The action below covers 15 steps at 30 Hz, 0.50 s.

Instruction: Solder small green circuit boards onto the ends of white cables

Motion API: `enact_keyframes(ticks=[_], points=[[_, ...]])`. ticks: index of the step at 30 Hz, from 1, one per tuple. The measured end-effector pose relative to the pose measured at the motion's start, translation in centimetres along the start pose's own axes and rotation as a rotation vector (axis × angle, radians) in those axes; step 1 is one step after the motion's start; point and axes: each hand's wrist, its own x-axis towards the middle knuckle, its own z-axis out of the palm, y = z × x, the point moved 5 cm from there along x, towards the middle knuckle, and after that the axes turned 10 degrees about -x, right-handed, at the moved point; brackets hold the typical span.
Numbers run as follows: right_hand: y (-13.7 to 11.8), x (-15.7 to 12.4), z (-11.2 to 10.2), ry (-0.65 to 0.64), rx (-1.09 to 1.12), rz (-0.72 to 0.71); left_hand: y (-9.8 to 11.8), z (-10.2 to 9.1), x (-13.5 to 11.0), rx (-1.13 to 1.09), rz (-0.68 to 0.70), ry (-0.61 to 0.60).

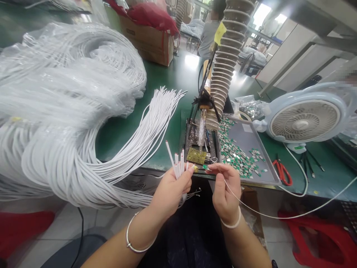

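My left hand (173,188) is closed around a bunch of white cable ends (176,159) that stick up above the fingers. My right hand (225,188) pinches a thin white cable (279,216) near its tip, next to a small green part (205,167); the cable loops away to the right. Both hands sit just in front of a soldering iron (202,130) held upright in a stand over a yellow sponge (196,155).
A big pile of coiled white cables (55,111) in plastic fills the left. A grey tray (251,141) with several small green parts lies right of the iron. Red snips (283,172), a white fan (304,119), a ribbed fume hose (228,56), a cardboard box (149,41).
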Motion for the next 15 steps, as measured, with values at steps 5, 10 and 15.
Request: enact_keyframes(ticks=[5, 10, 15], points=[[0.1, -0.1, 0.2, 0.017, 0.024, -0.032, 0.0, 0.1, 0.2, 0.015, 0.004, 0.005], [-0.5, 0.7, 0.5, -0.049, -0.018, -0.129, 0.3, 0.8, 0.2, 0.022, -0.005, -0.008], [-0.6, 1.0, 0.5, -0.029, -0.061, -0.14, 0.5, 1.1, 0.2, 0.028, -0.003, 0.016]])
